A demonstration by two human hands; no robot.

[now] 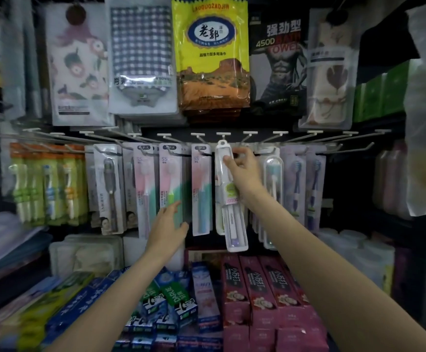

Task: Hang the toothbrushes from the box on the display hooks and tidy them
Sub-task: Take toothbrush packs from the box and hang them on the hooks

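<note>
Hanging now: white toothbrush case (229, 196), its top loop at the hook (223, 135)
Right hand (242, 168): fingers pinched on the case's upper part, probably steering the loop onto the hook
Left hand (167, 224): fingers spread and empty, beside the pink and green toothbrush pack (172, 184), seemingly to steady that row
Box: not in view

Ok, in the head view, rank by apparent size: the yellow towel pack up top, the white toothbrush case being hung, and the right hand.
1. yellow towel pack, clearly largest.
2. white toothbrush case, long but narrow.
3. right hand, smallest.
The hand grips the case, so those two sit at similar depth; the pack hangs above them, its depth unclear.
</note>
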